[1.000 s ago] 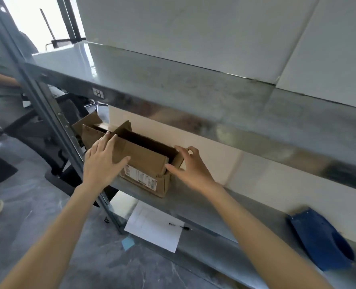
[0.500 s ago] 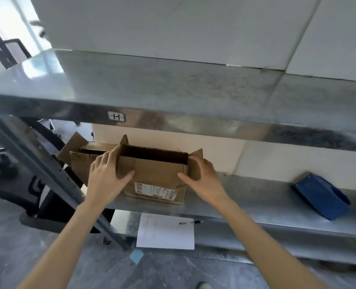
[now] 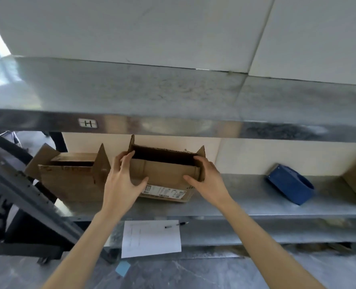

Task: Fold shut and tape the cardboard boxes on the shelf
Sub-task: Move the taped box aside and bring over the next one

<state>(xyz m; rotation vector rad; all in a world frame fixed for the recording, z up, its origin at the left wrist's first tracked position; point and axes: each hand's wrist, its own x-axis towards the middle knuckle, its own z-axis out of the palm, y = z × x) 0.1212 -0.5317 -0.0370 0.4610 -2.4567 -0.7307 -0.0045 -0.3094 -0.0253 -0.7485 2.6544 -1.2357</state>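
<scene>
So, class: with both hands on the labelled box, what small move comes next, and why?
Probably fold the end flaps inward: the labelled box is open, its end flaps stand upright, and the left hand and right hand grip those ends.

1 wide-angle camera on the person's head faces the metal rack (image 3: 131,90) head-on, close up, looking down onto its middle shelf (image 3: 245,188).

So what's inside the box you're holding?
Only darkness shows inside the open box: its top flaps stand up, and the front wall hides the bottom. Whether anything lies in it cannot be seen.
</scene>
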